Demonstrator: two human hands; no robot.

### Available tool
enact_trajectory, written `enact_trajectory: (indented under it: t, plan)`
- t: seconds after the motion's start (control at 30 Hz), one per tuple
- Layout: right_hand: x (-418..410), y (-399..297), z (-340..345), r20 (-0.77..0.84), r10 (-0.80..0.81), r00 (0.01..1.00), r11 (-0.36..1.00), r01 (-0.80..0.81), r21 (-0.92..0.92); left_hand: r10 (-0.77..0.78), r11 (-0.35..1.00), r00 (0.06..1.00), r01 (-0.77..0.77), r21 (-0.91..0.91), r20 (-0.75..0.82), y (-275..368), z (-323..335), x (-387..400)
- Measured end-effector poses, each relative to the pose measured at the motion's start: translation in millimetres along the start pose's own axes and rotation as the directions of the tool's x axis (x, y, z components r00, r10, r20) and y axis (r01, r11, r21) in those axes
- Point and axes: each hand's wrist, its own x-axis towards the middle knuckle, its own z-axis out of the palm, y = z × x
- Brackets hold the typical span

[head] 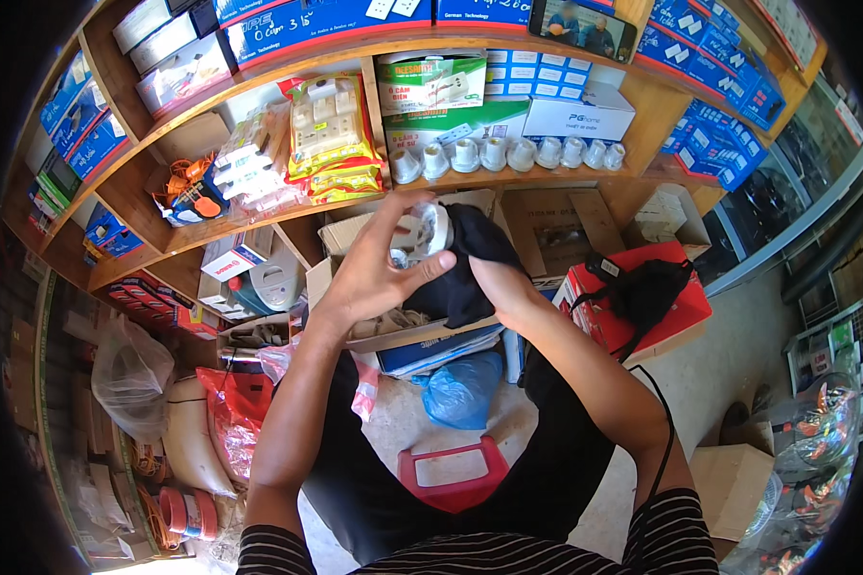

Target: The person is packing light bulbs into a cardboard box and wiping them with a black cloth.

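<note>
Above an open cardboard carton [442, 336], my left hand [374, 277] grips a white round fitting [440, 228], which looks like a lamp holder. Its thumb lies along the near side and its fingers curl over the far side. My right hand [505, 291] holds a black cloth [478, 233] against the right side of the fitting. The cloth hides most of the right fingers. On the shelf beyond, a row of similar white lamp holders [494, 154] stands in front of boxes. Inside the carton lies a crumpled brownish material [392, 323].
A wooden shelf unit [259, 208] packed with boxes spans the far side, with a smartphone [582, 30] leaning high up. A red box [665, 316] bearing a black strap bag [640, 295] stands right. A blue plastic bag [464, 392] and red plastic stool [453, 478] are between my legs.
</note>
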Motion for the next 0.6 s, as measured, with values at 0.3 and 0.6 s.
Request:
enact_trajectory:
  t: [0.3,0.6]
  plan:
    - [26,-8,-31,0.092,-0.351,0.932,0.749,0.338,-0.569,-0.047,0.998,0.997,0.050,0.036,-0.064,-12,-9,1]
    - [21,11,-24,0.210,-0.519,0.829,0.660,0.544,-0.518,-0.136,0.986,0.963,0.110,-0.122,-0.234,-15,4,8]
